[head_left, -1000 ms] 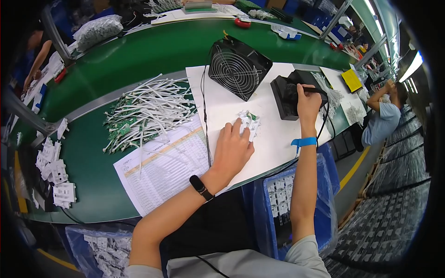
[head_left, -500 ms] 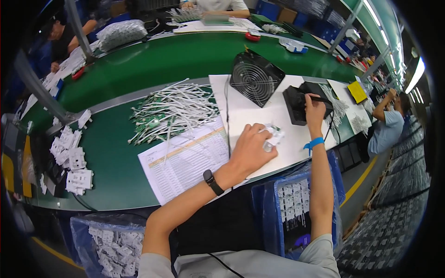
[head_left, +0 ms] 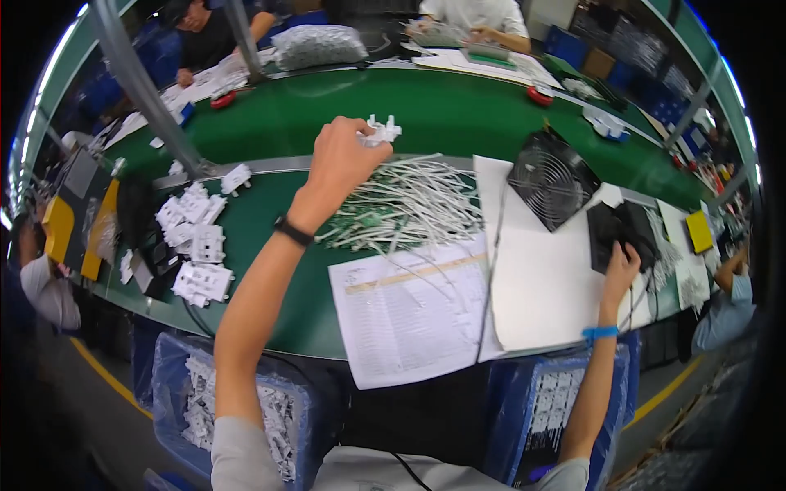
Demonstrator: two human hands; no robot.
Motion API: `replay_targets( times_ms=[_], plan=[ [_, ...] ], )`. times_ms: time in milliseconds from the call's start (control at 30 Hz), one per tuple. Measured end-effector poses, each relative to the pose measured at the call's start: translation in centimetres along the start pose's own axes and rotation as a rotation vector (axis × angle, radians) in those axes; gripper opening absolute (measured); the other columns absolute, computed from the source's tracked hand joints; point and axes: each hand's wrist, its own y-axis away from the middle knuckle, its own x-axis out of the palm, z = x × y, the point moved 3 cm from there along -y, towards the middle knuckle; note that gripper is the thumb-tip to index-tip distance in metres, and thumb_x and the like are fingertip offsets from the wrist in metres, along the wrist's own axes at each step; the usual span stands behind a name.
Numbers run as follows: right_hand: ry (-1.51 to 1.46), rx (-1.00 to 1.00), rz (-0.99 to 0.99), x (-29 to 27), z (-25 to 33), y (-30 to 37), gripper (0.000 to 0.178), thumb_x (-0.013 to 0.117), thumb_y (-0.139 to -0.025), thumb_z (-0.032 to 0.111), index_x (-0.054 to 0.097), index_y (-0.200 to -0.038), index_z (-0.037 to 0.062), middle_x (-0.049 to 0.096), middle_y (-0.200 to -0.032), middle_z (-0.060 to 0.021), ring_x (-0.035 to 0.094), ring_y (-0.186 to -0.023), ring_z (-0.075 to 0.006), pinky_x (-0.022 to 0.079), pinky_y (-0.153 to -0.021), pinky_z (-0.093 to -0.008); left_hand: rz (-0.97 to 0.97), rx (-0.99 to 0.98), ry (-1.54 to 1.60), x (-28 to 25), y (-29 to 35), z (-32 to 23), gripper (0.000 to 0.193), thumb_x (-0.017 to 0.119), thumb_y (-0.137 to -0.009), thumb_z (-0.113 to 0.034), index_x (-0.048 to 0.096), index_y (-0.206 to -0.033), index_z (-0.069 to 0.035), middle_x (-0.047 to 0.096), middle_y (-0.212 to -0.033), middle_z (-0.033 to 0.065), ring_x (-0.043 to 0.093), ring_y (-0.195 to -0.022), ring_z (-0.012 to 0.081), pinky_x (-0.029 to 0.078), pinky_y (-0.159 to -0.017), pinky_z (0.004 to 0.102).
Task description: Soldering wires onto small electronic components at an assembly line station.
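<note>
My left hand (head_left: 342, 159) is raised at the far edge of my bench, by the green belt. Its fingers pinch a small white plastic housing (head_left: 381, 131). Below it lies a pile of white cables with small green circuit boards (head_left: 409, 200). My right hand (head_left: 622, 268) is at the near side of a black box (head_left: 602, 237), fingers curled in; what they grip blends into the dark box. A black fan with a round wire guard (head_left: 550, 184) stands tilted beside the box on white board (head_left: 532, 295).
More white housings (head_left: 196, 245) are heaped at the left. A printed sheet (head_left: 409, 319) lies at the front. Blue lined bins of white parts stand below, left (head_left: 303, 401) and right (head_left: 524, 409). A metal post (head_left: 147, 90) rises at left; co-workers sit across the green belt (head_left: 442, 102).
My left hand has carried the white housing from the white board leftward and away, to the belt side. My right hand stays by the black box, lower on its near side. The view has turned left.
</note>
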Motion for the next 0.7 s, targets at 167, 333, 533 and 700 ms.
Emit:
replay_targets(
  times_ms=[167, 333, 533, 700],
  plan=[
    [0.092, 0.211, 0.277, -1.0, 3.9, 7.2, 0.013, 0.061, -0.103, 0.016, 0.058, -0.112, 0.0066, 0.042, -0.070, 0.0082, 0.031, -0.060, -0.0021, 0.025, -0.055, -0.0218, 0.144, -0.202, -0.156, 5.0, -6.7, 9.7, 0.043, 0.082, -0.072, -0.036, 0.076, -0.085, 0.004, 0.073, -0.084, 0.0230, 0.073, -0.082, 0.0373, 0.057, -0.078, 0.0448],
    [0.064, 0.046, 0.624, 5.8, 11.3, 12.3, 0.009, 0.058, -0.103, 0.009, 0.058, -0.112, 0.0058, 0.038, -0.066, 0.0094, 0.028, -0.061, -0.0009, 0.019, -0.055, -0.0238, -0.310, -0.181, -0.268, 7.8, -9.1, 17.2, 0.088, 0.083, -0.075, -0.051, 0.054, -0.140, 0.001, 0.045, -0.144, 0.0397, 0.058, -0.118, 0.0534, 0.050, -0.099, 0.0508],
    [-0.080, 0.082, 1.064, 14.4, 20.3, 18.3, 0.013, 0.069, -0.093, 0.006, 0.065, -0.105, 0.0013, 0.061, -0.078, 0.0012, 0.054, -0.071, -0.0051, 0.042, -0.067, -0.0213, 0.007, -0.176, -0.788, -0.4, -4.7, 18.5, 0.105, 0.080, -0.072, -0.063, 0.044, -0.151, -0.003, 0.025, -0.159, 0.0383, 0.019, -0.149, 0.0549, 0.012, -0.115, 0.0729],
    [0.014, -0.482, 1.226, 22.6, 23.6, 22.7, 0.025, 0.075, -0.086, 0.008, 0.068, -0.110, 0.0037, 0.061, -0.094, -0.0094, 0.061, -0.085, -0.0239, 0.049, -0.075, -0.0338, 0.413, -0.420, -0.746, -7.6, 0.0, 23.4, 0.108, 0.081, -0.070, -0.065, 0.045, -0.151, -0.004, 0.023, -0.160, 0.0379, 0.016, -0.149, 0.0573, 0.011, -0.116, 0.0731]
  ],
)
